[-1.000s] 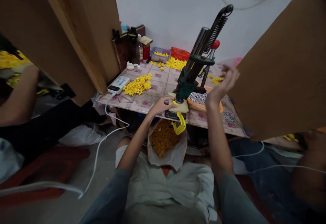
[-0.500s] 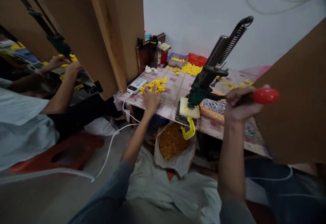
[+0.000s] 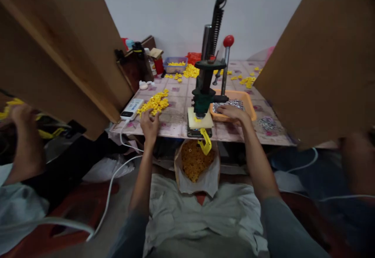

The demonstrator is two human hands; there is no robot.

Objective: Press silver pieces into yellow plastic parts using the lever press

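My left hand (image 3: 150, 128) rests at the near edge of a pile of small yellow plastic pieces (image 3: 156, 101), its fingers and thumb apart and touching the pieces. My right hand (image 3: 234, 113) reaches over the near rim of an orange tray (image 3: 249, 107), fingers stretched out onto small shiny metal parts (image 3: 234, 103). Between the hands stands a dark green hand press (image 3: 202, 101), its red-knobbed lever (image 3: 226, 64) upright and untouched. Under its ram lies a pale square pad (image 3: 206, 122) with a bit of yellow on it. A yellow plastic hook-shaped piece (image 3: 206, 142) sticks out at the press's front.
Below the table edge hangs an open bag (image 3: 215, 172) of yellow-orange pieces. A white power bank (image 3: 132, 108) with a cable lies left. Behind are a blue basket (image 3: 175, 68) and more yellow pieces (image 3: 191, 71). Cardboard panels (image 3: 325, 62) flank the table; another person's hand (image 3: 22, 119) shows left.
My right hand has let go of the red-knobbed lever and moved down to the orange tray; the lever now stands upright. My left hand stays by the yellow pile. The view has turned right.
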